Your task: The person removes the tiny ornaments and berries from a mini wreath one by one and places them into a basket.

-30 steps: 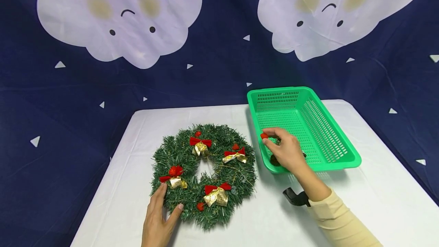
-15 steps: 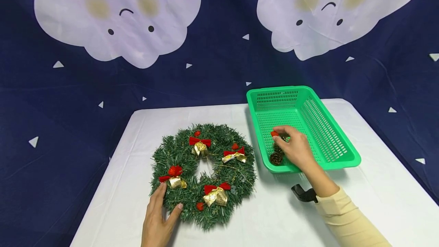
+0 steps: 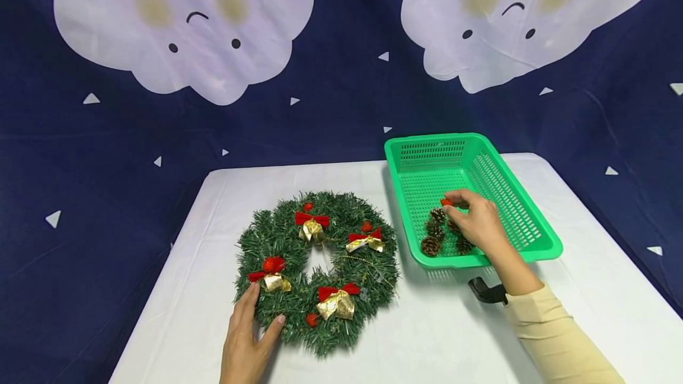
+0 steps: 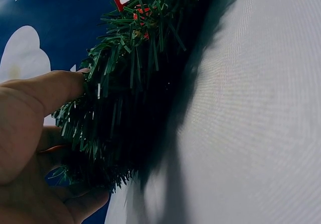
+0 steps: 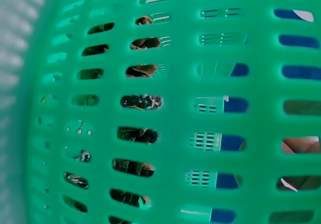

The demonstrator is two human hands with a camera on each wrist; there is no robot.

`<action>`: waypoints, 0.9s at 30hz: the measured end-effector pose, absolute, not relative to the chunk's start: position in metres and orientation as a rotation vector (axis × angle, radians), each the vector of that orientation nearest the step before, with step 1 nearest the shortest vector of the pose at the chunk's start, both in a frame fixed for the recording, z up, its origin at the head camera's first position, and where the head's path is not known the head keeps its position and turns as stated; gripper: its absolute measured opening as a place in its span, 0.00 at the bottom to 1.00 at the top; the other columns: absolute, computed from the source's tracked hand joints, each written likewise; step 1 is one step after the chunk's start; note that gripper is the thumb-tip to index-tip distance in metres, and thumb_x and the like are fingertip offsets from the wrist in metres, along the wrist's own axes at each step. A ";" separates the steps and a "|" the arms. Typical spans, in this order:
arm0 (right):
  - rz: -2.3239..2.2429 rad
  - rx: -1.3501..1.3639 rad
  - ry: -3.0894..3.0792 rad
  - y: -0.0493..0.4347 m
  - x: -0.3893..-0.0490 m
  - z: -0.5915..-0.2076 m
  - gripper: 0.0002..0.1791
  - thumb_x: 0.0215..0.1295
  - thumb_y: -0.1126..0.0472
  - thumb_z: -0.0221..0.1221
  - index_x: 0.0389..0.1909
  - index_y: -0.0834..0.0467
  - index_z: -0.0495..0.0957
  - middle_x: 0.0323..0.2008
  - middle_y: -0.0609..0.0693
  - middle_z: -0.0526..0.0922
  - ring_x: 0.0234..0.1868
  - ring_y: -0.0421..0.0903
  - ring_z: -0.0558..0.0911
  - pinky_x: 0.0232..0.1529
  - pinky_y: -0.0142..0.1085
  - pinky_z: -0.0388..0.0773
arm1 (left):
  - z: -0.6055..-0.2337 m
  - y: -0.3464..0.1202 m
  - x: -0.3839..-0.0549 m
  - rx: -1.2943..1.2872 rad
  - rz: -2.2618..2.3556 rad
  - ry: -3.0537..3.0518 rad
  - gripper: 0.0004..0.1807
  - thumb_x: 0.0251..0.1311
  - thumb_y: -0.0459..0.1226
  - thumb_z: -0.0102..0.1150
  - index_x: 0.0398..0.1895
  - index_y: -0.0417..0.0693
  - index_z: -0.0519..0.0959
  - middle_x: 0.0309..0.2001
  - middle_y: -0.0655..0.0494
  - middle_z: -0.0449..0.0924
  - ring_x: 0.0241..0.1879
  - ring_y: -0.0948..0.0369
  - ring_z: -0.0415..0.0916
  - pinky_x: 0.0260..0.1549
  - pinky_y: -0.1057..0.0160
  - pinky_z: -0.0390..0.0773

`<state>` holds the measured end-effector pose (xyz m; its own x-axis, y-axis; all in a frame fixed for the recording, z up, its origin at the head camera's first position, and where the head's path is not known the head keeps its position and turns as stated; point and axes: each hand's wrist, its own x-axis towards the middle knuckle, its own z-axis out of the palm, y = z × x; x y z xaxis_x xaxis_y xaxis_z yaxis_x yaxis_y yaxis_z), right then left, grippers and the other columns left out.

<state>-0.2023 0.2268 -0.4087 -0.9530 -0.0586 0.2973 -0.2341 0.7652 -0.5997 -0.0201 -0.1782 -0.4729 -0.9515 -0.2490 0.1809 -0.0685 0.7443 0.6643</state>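
A green wreath (image 3: 316, 325) with red-and-gold bows and small red berry ornaments lies on the white table. My left hand (image 3: 246, 339) rests at its near left edge, thumb and fingers spread and touching the greenery. In the left wrist view, the thumb and fingers of the left hand (image 4: 47, 96) lie along the wreath's bristly side (image 4: 108, 98). My right hand (image 3: 475, 221) is over the green basket (image 3: 416, 259), pinching a small red berry ornament (image 3: 446, 201) between thumb and fingers. Several pine cones (image 3: 430, 246) sit inside the basket, below and beside this hand.
The basket's slotted wall (image 5: 175, 108) fills the right wrist view, with pine cones showing through the slots. A black strap piece (image 3: 487, 290) hangs at the right wrist. Behind the table (image 3: 416, 336) hangs a dark blue cloth (image 3: 341, 76) with white clouds.
My right hand has moved right across the basket with the red berry ornament, uncovering more pine cones. The left hand and the wreath have stayed in place.
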 end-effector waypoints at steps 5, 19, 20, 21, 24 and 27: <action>0.939 0.233 -2.742 0.233 -0.207 -0.408 0.15 0.63 0.61 0.60 0.50 0.62 0.78 0.43 0.63 0.84 0.46 0.63 0.82 0.44 0.56 0.76 | -0.473 -0.177 -0.021 0.247 -1.007 -2.697 0.41 0.55 0.45 0.65 0.71 0.47 0.59 0.69 0.47 0.60 0.66 0.42 0.59 0.56 0.36 0.66; 0.958 0.130 -2.919 0.254 -0.218 -0.409 0.16 0.66 0.59 0.56 0.52 0.62 0.76 0.47 0.64 0.83 0.47 0.61 0.81 0.39 0.49 0.78 | -0.472 -0.178 -0.020 0.246 -1.004 -2.704 0.41 0.55 0.45 0.65 0.71 0.46 0.59 0.69 0.46 0.59 0.66 0.42 0.59 0.56 0.36 0.66; 0.951 0.133 -2.928 0.254 -0.219 -0.410 0.16 0.67 0.58 0.56 0.52 0.61 0.76 0.47 0.64 0.83 0.47 0.61 0.81 0.39 0.49 0.78 | -0.472 -0.178 -0.020 0.246 -1.001 -2.703 0.41 0.55 0.45 0.65 0.71 0.46 0.59 0.69 0.46 0.59 0.66 0.42 0.59 0.56 0.36 0.66; 0.943 0.136 -2.938 0.254 -0.220 -0.410 0.16 0.67 0.58 0.56 0.52 0.61 0.76 0.47 0.64 0.82 0.48 0.61 0.81 0.40 0.49 0.78 | -0.472 -0.178 -0.020 0.248 -0.999 -2.701 0.41 0.55 0.44 0.65 0.71 0.46 0.59 0.69 0.46 0.59 0.66 0.42 0.59 0.56 0.36 0.66; 0.908 0.143 -2.965 0.255 -0.221 -0.412 0.17 0.66 0.58 0.56 0.52 0.62 0.76 0.47 0.64 0.82 0.47 0.61 0.81 0.38 0.48 0.79 | -0.472 -0.178 -0.019 0.246 -0.995 -2.694 0.41 0.55 0.44 0.65 0.71 0.46 0.59 0.69 0.47 0.60 0.66 0.42 0.59 0.56 0.36 0.66; 0.882 0.146 -2.995 0.254 -0.221 -0.414 0.17 0.66 0.58 0.56 0.52 0.61 0.76 0.47 0.64 0.82 0.45 0.60 0.81 0.35 0.45 0.78 | -0.472 -0.178 -0.019 0.247 -0.996 -2.698 0.41 0.55 0.45 0.65 0.71 0.46 0.59 0.69 0.47 0.60 0.66 0.42 0.59 0.56 0.36 0.66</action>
<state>-0.2212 0.2545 -0.4141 -0.9955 -0.0851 0.0419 -0.0942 0.8365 -0.5399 -0.0190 -0.1779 -0.4719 -0.9533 -0.2444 0.1774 -0.0705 0.7512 0.6563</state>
